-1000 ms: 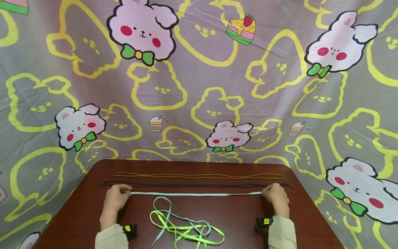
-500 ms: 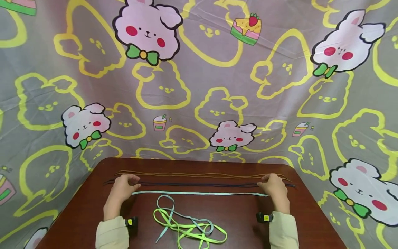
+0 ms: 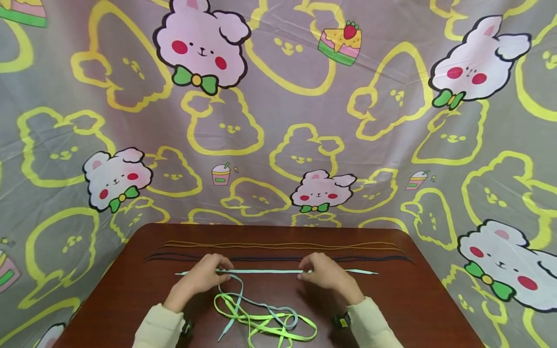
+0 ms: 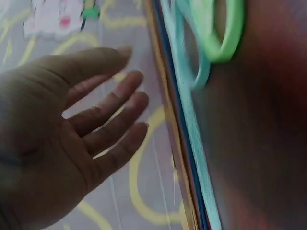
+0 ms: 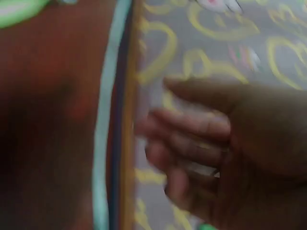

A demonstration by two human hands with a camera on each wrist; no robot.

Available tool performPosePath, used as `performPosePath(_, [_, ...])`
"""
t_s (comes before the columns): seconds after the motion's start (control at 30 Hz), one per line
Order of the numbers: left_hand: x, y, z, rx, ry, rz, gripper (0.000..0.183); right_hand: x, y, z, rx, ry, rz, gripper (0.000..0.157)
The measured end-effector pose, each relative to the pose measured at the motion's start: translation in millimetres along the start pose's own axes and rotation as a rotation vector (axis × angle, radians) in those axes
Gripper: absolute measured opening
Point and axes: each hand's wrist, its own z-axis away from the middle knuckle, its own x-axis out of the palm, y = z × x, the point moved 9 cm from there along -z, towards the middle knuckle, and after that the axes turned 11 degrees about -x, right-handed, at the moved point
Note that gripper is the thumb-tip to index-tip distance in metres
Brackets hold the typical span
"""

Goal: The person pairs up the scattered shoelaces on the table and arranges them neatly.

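Note:
A pale mint-blue shoelace (image 3: 265, 271) lies stretched straight from left to right across the table. My left hand (image 3: 203, 276) hovers over its left part, and my right hand (image 3: 325, 273) over its right part. In the left wrist view the left hand (image 4: 72, 124) has its fingers spread and holds nothing. The right hand (image 5: 216, 143) is blurred in its wrist view, with loosely bent fingers and nothing between them. Nearer to me sits a loose tangle of a neon yellow-green shoelace (image 3: 304, 337) and another light blue shoelace (image 3: 261, 304).
Behind the straight lace run dark navy laces (image 3: 270, 259), and beyond those, brown-yellow laces (image 3: 261, 245), each set laid lengthwise. All lie on a dark red-brown table (image 3: 417, 309). A patterned cloth (image 3: 261, 111) hangs around the table's back and sides.
Both hands have let go of the mint-blue shoelace's ends and moved inward toward each other, above it. The lace stays straight on the table.

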Motion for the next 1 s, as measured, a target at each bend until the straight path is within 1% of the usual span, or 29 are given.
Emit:
performPosePath(0.07, [13.9,13.3,2.1,0.052,-0.042,0.008,0.012,30.0,-17,-6,-0.107,-0.132,-0.066,0.019])
performPosePath(0.1, [21.3,19.3,3.0,0.071,-0.067,0.015,0.010,43.8,-24,-8,-0.139,-0.193,-0.105,0.020])
performPosePath(0.17, [36.9,30.1,4.9,0.107,-0.124,0.014,0.008,66.7,-35,-9,-0.180,-0.284,-0.164,0.017])
performPosePath(0.2, [44.3,34.4,5.6,0.121,-0.145,-0.001,0.007,75.3,-39,-10,-0.185,-0.310,-0.176,0.014])
performPosePath(0.3, [62.9,42.7,7.3,0.139,-0.193,-0.070,0.010,90.6,-48,-10,-0.203,-0.325,-0.137,0.005])
performPosePath(0.37, [71.1,45.8,8.3,0.151,-0.198,-0.130,0.012,95.3,-51,-10,-0.212,-0.318,-0.095,0.005])
performPosePath(0.43, [75.2,47.7,10.4,0.161,-0.181,-0.186,0.011,97.1,-54,-8,-0.224,-0.308,-0.040,0.008])
performPosePath(0.57, [79.0,47.9,17.1,0.142,-0.165,-0.234,0.011,99.3,-61,-3,-0.233,-0.320,-0.019,0.010])
performPosePath(0.63, [79.3,49.6,21.0,0.140,-0.160,-0.243,0.014,99.0,-64,-1,-0.240,-0.321,-0.020,0.010])
performPosePath(0.67, [78.3,51.7,23.1,0.151,-0.145,-0.252,0.016,98.3,-66,1,-0.249,-0.317,-0.026,0.010])
performPosePath(0.7, [76.1,55.4,25.8,0.169,-0.120,-0.267,0.017,97.1,-67,2,-0.254,-0.310,-0.044,0.010])
performPosePath(0.77, [70.3,64.0,32.3,0.219,-0.045,-0.320,0.018,93.0,-70,5,-0.272,-0.286,-0.088,0.011])
performPosePath(0.87, [61.5,76.5,43.9,0.264,0.033,-0.362,0.019,84.6,-72,12,-0.292,-0.252,-0.205,0.011])
performPosePath(0.93, [56.6,83.5,50.4,0.265,0.036,-0.357,0.018,78.2,-72,16,-0.301,-0.236,-0.273,0.010])
performPosePath(1.0, [51.5,88.9,54.8,0.252,0.017,-0.314,0.017,70.0,-72,20,-0.332,-0.213,-0.282,0.011])
